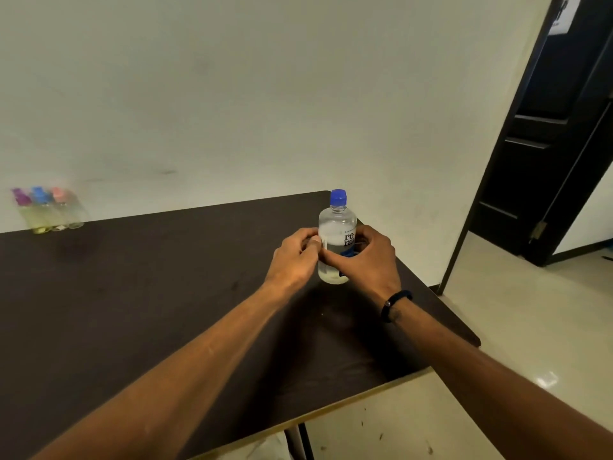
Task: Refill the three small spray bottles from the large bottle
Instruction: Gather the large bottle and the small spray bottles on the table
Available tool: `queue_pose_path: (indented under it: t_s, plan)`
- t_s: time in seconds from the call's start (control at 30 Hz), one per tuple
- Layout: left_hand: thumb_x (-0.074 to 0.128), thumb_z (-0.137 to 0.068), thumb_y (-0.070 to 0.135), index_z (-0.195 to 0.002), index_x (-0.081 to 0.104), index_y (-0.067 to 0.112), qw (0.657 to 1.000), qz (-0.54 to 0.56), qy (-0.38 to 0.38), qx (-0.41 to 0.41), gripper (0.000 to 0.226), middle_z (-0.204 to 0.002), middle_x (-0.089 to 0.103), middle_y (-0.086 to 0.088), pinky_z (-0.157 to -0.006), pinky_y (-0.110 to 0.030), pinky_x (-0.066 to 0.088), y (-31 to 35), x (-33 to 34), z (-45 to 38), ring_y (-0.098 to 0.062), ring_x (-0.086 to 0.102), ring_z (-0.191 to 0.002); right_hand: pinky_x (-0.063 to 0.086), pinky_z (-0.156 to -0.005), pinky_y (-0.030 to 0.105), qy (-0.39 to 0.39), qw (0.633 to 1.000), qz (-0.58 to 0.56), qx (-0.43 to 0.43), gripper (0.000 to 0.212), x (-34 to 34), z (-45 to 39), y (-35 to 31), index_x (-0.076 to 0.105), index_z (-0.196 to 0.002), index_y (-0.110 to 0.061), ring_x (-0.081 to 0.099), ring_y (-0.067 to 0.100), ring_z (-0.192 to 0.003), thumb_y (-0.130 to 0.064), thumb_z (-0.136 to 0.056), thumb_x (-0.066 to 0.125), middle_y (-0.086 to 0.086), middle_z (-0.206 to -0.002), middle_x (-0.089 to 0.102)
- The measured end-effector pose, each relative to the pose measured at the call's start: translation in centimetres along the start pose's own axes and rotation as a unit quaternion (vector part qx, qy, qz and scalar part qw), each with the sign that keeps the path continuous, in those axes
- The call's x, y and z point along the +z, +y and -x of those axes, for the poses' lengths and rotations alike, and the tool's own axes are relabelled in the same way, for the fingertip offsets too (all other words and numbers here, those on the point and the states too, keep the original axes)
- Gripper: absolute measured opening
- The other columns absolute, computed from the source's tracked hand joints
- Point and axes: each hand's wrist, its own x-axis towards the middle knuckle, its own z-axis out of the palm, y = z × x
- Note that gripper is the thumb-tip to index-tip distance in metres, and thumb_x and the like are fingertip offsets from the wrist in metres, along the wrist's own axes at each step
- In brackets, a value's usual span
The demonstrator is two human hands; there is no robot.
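A large clear bottle (335, 224) with a blue cap and a white label stands upright near the far right corner of the dark table (149, 293). My left hand (295, 257) wraps its left side and my right hand (365, 257) wraps its right side, both gripping the lower body. The cap is on. Three small spray bottles stand side by side at the table's far left edge against the wall: one with a purple top (25, 210), one with a blue top (41, 209), one with a pink top (64, 207). They look blurred.
A pale wall runs behind the table. The table's right and near edges drop to a light tiled floor (514, 327). A dark open door (557, 144) stands at the right. A black band sits on my right wrist.
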Motion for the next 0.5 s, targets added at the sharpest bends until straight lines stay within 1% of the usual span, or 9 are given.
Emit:
queue_pose_path:
  t_s: [0.07, 0.13, 0.23, 0.27, 0.37, 0.4, 0.5]
  plan:
    - [0.044, -0.112, 0.025, -0.144, 0.058, 0.023, 1.000, -0.002, -0.002, -0.003, 0.035, -0.121, 0.071, 0.001, -0.102, -0.041, 0.056, -0.4, 0.0, 0.1, -0.016, 0.067, -0.114, 0.053, -0.080, 0.007, 0.002, 1.000, 0.000, 0.002, 0.070, 0.3, 0.6, 0.1, 0.070, -0.127, -0.020, 0.069, -0.002, -0.097, -0.052, -0.070, 0.095, -0.010, -0.111, 0.074]
    - [0.044, -0.111, 0.023, -0.143, 0.059, 0.024, 1.000, -0.005, 0.001, -0.006, 0.035, -0.118, 0.070, 0.002, -0.100, -0.040, 0.056, -0.7, 0.0, 0.2, -0.015, 0.066, -0.111, 0.053, -0.081, 0.007, 0.006, 1.000, 0.000, 0.003, 0.070, 0.6, 1.1, -0.1, 0.069, -0.125, -0.021, 0.066, -0.009, -0.094, -0.054, -0.069, 0.095, -0.015, -0.106, 0.070]
    - [0.043, -0.111, 0.022, -0.143, 0.058, 0.025, 1.000, -0.009, 0.000, -0.008, 0.035, -0.116, 0.068, 0.006, -0.099, -0.039, 0.056, -1.2, -0.1, 0.1, -0.013, 0.065, -0.110, 0.054, -0.087, 0.012, 0.009, 1.000, 0.003, 0.004, 0.074, 1.0, 1.6, -0.1, 0.067, -0.129, -0.020, 0.066, -0.003, -0.096, -0.054, -0.068, 0.094, -0.015, -0.110, 0.067]
    - [0.043, -0.111, 0.021, -0.144, 0.058, 0.024, 1.000, -0.010, -0.002, -0.006, 0.036, -0.116, 0.068, 0.006, -0.100, -0.039, 0.056, -1.3, -0.1, 0.1, -0.013, 0.064, -0.110, 0.052, -0.086, 0.010, 0.009, 1.000, 0.002, 0.006, 0.077, 1.0, 1.7, -0.1, 0.067, -0.130, -0.019, 0.065, -0.002, -0.098, -0.055, -0.067, 0.094, -0.014, -0.111, 0.067]
    - [0.044, -0.111, 0.021, -0.144, 0.058, 0.024, 1.000, -0.007, -0.005, -0.002, 0.036, -0.120, 0.069, 0.003, -0.102, -0.042, 0.056, -1.5, 0.0, 0.1, -0.015, 0.065, -0.112, 0.048, -0.083, 0.006, 0.009, 1.000, -0.002, 0.010, 0.089, 1.1, 2.0, -0.2, 0.065, -0.133, -0.019, 0.064, -0.003, -0.099, -0.067, -0.061, 0.087, -0.011, -0.117, 0.069]
    - [0.044, -0.111, 0.020, -0.144, 0.058, 0.024, 1.000, -0.006, -0.004, -0.003, 0.037, -0.120, 0.068, 0.003, -0.102, -0.041, 0.056, -1.5, 0.0, 0.1, -0.015, 0.065, -0.112, 0.048, -0.084, 0.006, 0.007, 1.000, 0.002, 0.014, 0.089, 1.2, 2.0, -0.2, 0.064, -0.135, -0.019, 0.065, 0.001, -0.102, -0.065, -0.062, 0.088, -0.007, -0.121, 0.070]
    - [0.046, -0.110, 0.018, -0.145, 0.057, 0.024, 1.000, -0.001, -0.004, -0.008, 0.037, -0.121, 0.068, 0.003, -0.102, -0.039, 0.056, -1.4, 0.0, 0.2, -0.015, 0.065, -0.112, 0.046, -0.087, 0.008, -0.019, 0.999, 0.018, 0.035, 0.085, 0.9, 1.9, -0.4, 0.058, -0.141, -0.019, 0.062, 0.008, -0.111, -0.047, -0.070, 0.095, 0.001, -0.134, 0.069]
